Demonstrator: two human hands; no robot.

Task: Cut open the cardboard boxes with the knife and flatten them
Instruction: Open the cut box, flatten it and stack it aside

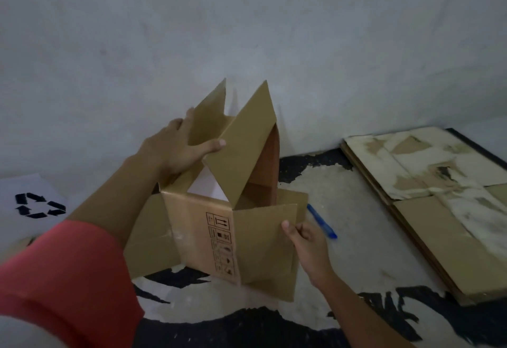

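The box (203, 235) stands on the floor (351, 199) close to the wall (247, 32), top flaps raised and side flaps swung out. The left hand (175, 150) is spread between the two raised flaps, with fairly straight fingers against the far one and the thumb touching the edge of the nearer one. The right hand (304, 240) pinches the free edge of the front right flap, thumb on its face and fingers curled behind. The knife (321, 221) (blue, held by neither hand) lies on the floor just right of the box.

The step looks like collapsing the box. It should go best by pushing opposite corners together so the walls fold along their own creases, not by crushing from above. The wall leaves little room behind, so the box had better fall toward the person, where the floor is open. The knife sits near the right flap and could get buried, so shift it first. A pile of flat cardboard (439, 224) lies well apart on the right, and a sheet with a recycling mark (35, 205) on the left
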